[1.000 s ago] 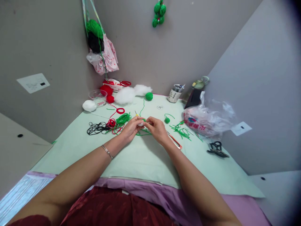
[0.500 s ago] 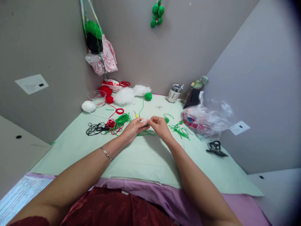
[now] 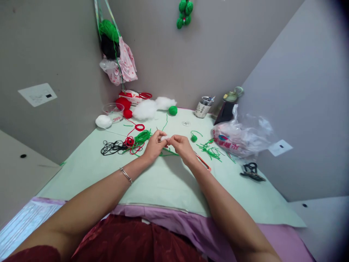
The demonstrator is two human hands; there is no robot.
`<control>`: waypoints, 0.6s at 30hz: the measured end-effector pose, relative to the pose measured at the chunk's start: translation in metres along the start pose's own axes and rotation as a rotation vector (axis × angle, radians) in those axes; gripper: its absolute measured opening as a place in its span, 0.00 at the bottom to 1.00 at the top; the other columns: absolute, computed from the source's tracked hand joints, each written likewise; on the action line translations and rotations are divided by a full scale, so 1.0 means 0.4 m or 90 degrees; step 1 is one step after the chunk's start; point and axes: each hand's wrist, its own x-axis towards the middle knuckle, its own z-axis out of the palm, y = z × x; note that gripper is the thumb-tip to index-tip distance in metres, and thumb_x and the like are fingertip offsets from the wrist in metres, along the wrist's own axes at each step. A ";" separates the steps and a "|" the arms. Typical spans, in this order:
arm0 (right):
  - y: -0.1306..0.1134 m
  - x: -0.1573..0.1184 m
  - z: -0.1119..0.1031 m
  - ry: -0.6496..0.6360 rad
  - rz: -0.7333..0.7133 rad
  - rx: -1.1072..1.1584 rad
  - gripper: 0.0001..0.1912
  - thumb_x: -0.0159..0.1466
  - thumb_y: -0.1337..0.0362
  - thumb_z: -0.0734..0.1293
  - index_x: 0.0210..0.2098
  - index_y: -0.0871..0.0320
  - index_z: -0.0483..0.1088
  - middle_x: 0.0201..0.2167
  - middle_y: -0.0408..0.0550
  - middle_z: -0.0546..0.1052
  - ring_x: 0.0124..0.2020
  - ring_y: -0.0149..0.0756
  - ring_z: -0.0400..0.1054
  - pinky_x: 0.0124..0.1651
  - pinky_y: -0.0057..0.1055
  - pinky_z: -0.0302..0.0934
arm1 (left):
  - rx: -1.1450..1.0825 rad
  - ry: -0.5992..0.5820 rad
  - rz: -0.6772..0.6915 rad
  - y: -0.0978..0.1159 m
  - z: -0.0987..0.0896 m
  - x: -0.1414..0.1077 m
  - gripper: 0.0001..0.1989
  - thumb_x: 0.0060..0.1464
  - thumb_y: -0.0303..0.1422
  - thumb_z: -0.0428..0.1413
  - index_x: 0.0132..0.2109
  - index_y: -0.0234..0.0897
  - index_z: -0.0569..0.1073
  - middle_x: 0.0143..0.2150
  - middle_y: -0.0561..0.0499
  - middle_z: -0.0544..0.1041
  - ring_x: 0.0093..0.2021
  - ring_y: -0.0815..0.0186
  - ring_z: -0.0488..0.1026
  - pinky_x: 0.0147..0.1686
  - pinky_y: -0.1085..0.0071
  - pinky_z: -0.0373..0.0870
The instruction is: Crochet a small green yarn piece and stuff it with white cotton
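My left hand (image 3: 155,146) is closed, fingers pinched around a small white tuft of stuffing (image 3: 164,138). Pressed against the other side of the tuft are the thumb and fingertips of my right hand (image 3: 182,145). Green yarn (image 3: 169,153) trails on the table just below both hands. A thin metal tip shows above my left fingers; the rest of that tool is hidden. Beneath my right wrist lies an orange-edged tool (image 3: 204,162), partly covered. A small green ball (image 3: 193,138) rests right of my hands.
Left of my hands lie green yarn (image 3: 143,137), black cord (image 3: 113,147) and a red ring (image 3: 140,127). White stuffing (image 3: 145,110) sits behind, near a clear bowl (image 3: 113,112). At right are green yarn scraps (image 3: 211,151), a plastic bag (image 3: 234,134) and a black claw clip (image 3: 252,172).
My fingers have shifted, and the white tuft between them shows more. The yellow-handled tool at my left hand is now mostly hidden. The orange-edged tool has come into sight.
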 end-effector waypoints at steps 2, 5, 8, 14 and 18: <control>0.003 0.006 -0.005 0.021 0.001 -0.021 0.22 0.61 0.45 0.66 0.23 0.55 0.67 0.17 0.37 0.63 0.21 0.29 0.52 0.27 0.30 0.47 | -0.011 0.010 0.019 0.009 0.004 -0.007 0.12 0.57 0.28 0.65 0.42 0.38 0.69 0.32 0.58 0.76 0.31 0.70 0.75 0.35 0.73 0.73; 0.010 0.012 -0.017 0.040 0.004 -0.062 0.21 0.60 0.45 0.68 0.23 0.56 0.69 0.17 0.38 0.66 0.22 0.30 0.54 0.27 0.30 0.47 | -0.026 -0.003 0.025 0.024 0.005 -0.014 0.16 0.51 0.28 0.68 0.41 0.39 0.67 0.33 0.58 0.77 0.32 0.70 0.76 0.38 0.72 0.72; 0.014 0.011 -0.028 0.054 0.008 -0.104 0.18 0.60 0.48 0.68 0.25 0.56 0.72 0.17 0.38 0.67 0.22 0.31 0.56 0.28 0.30 0.47 | -0.038 -0.044 0.005 0.038 -0.001 -0.014 0.17 0.49 0.31 0.69 0.42 0.38 0.70 0.36 0.54 0.80 0.38 0.67 0.79 0.44 0.69 0.73; 0.002 -0.006 -0.030 0.054 -0.003 -0.177 0.12 0.60 0.56 0.69 0.24 0.55 0.70 0.18 0.37 0.65 0.23 0.31 0.55 0.31 0.30 0.46 | -0.040 -0.072 -0.029 0.037 -0.020 -0.004 0.18 0.49 0.40 0.69 0.38 0.37 0.70 0.34 0.50 0.81 0.37 0.64 0.79 0.44 0.64 0.73; -0.002 -0.013 -0.030 0.022 -0.011 -0.187 0.11 0.60 0.58 0.69 0.24 0.55 0.69 0.19 0.37 0.66 0.25 0.31 0.56 0.32 0.30 0.47 | -0.006 -0.055 -0.009 0.022 -0.025 0.001 0.18 0.45 0.35 0.70 0.37 0.37 0.69 0.37 0.49 0.83 0.36 0.65 0.78 0.41 0.67 0.70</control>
